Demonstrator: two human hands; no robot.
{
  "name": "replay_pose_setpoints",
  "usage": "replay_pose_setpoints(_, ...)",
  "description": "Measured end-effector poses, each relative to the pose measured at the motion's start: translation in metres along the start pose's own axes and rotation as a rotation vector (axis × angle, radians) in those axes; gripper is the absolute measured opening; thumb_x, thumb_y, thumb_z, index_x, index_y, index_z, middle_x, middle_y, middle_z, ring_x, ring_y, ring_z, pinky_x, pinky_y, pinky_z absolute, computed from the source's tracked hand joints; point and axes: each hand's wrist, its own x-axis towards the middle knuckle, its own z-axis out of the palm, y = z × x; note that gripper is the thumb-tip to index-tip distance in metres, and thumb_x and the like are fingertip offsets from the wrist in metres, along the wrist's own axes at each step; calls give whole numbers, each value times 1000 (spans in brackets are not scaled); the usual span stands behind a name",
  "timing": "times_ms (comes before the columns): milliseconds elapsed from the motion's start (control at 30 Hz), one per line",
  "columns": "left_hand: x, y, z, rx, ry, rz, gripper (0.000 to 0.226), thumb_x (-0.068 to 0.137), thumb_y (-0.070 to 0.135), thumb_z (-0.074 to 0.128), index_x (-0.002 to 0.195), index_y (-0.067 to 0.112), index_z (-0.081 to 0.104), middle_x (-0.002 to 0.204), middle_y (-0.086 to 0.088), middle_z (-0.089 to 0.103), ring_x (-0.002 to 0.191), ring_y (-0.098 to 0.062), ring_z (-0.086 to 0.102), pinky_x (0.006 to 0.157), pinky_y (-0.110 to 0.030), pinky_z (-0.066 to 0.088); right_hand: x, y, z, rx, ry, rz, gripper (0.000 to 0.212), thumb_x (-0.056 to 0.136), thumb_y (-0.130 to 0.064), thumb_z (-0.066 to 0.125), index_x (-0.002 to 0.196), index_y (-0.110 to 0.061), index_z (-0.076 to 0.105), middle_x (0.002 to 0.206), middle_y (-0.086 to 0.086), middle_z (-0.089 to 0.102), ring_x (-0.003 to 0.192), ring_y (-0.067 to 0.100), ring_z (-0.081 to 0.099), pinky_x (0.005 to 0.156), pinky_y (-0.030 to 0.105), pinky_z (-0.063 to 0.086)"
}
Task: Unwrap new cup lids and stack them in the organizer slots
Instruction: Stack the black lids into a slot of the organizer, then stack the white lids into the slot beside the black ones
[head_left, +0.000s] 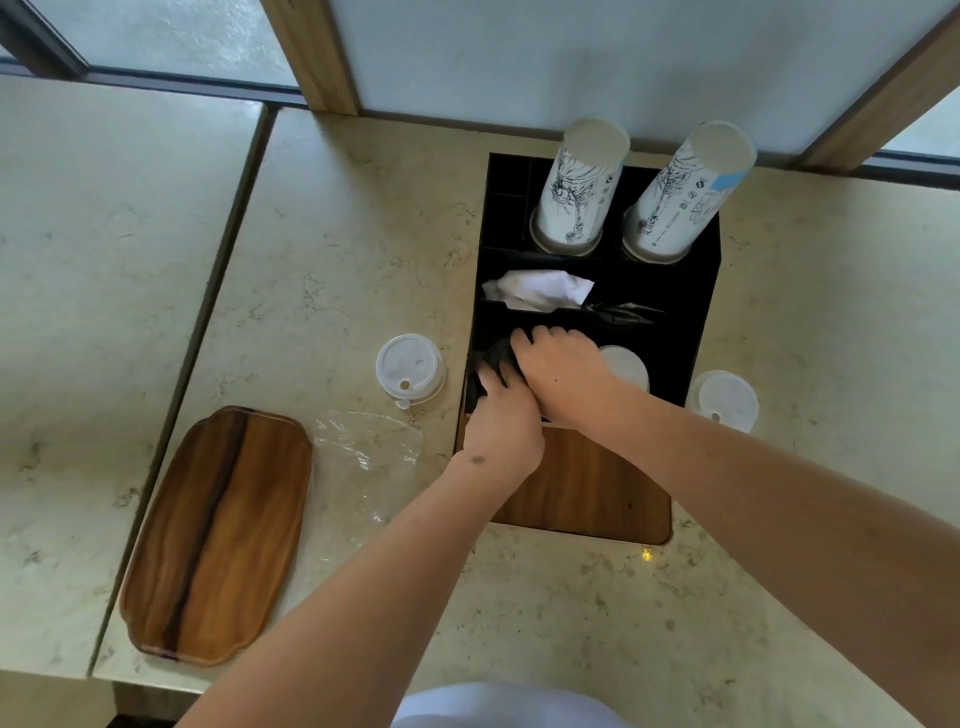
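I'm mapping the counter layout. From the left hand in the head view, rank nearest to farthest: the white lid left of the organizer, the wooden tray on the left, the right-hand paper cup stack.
From the left hand:
1. White lid, just left of the organizer.
2. Wooden tray, lower left on the counter.
3. Right-hand cup stack, at the organizer's back right.

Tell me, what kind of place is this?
Probably a café's self-serve drinks counter. A black organizer holds paper cup stacks, napkins and lids, with spare white lids on the stone countertop.
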Motion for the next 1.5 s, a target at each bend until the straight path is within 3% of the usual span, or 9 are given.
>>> replay_pose_setpoints(100, -16, -9, -4, -73, 77, 124, 71, 90, -1, 54, 153, 1, 21, 164, -23, 5, 133, -36, 47, 105, -41, 44, -7, -6, -1, 105, -58, 33, 78, 89, -29, 65, 151, -4, 27, 138, 12, 49, 120, 30, 52, 89, 38, 53)
replay_pose_setpoints(200, -38, -38, -5, -267, 319, 257, 53, 88, 1, 57, 140, 8, 47, 147, -10, 43, 121, -27, 56, 95, -37, 51, -23, -8, -1, 295, -25, 100, 107, 76, -26, 80, 157, -5, 14, 147, 14, 40, 129, 35, 42, 98, 42, 49)
replay_pose_setpoints(333, -33, -91, -23, -394, 543, 57, 37, 88, 7, 61, 125, 12, 57, 118, -7, 58, 100, -23, 59, 81, -32, 49, -50, -36, -5, 572, 188, 202, 72, 85, -24, 73, 146, -7, 39, 136, 12, 49, 125, 32, 47, 102, 40, 45)
replay_pose_setpoints(467, 15, -121, -47, -185, 406, -131, 44, 88, 11, 63, 131, 9, 54, 128, -14, 53, 117, -32, 50, 93, -38, 43, -48, -84, -21, 720, 218, 73, 36, 91, -12, 59, 126, -8, 56, 113, 6, 59, 106, 22, 58, 82, 24, 47)
replay_pose_setpoints(667, 62, -140, -60, 172, 55, -79, 53, 89, 29, 63, 137, 19, 42, 133, -13, 42, 123, -37, 41, 93, -47, 49, 37, -137, -30, 420, -146, 137, 90, 95, -14, 62, 155, 6, -1, 153, 23, 32, 140, 36, 36, 108, 39, 41)
replay_pose_setpoints(867, 80, -151, -55, 340, 152, 32, 49, 79, 26, 75, 117, 13, 49, 124, -14, 44, 111, -32, 43, 81, -38, 50, 73, -135, -15, 437, -267, 219, 82, 94, -22, 59, 152, 6, 8, 153, 23, 30, 137, 37, 35, 115, 39, 28)
replay_pose_setpoints(1167, 67, -160, -75, -375, 234, 39, 77, 66, 36, 84, 125, 18, 38, 118, 0, 51, 102, -21, 56, 77, -34, 51, 76, -119, -35, 1202, -112, 468, 61, 92, -12, 57, 144, -12, 24, 137, 12, 49, 117, 30, 50, 85, 41, 51)
replay_pose_setpoints(1333, 3, -131, -100, -724, 401, 123, 91, 58, 55, 89, 128, 36, 33, 113, 19, 54, 96, 0, 62, 66, -13, 53, 34, -83, -70, 1793, -57, 499, 51, 91, -22, 73, 136, -10, 55, 129, 7, 64, 112, 22, 66, 98, 40, 55)
replay_pose_setpoints(1500, -53, -87, -84, -1382, 100, 201, 70, 73, 47, 84, 133, 35, 50, 130, 0, 61, 111, -18, 68, 86, -32, 57, -55, -52, -75, 2193, -110, 419, 23, 95, -18, 68, 114, -5, 68, 101, 10, 77, 93, 22, 74, 81, 32, 61)
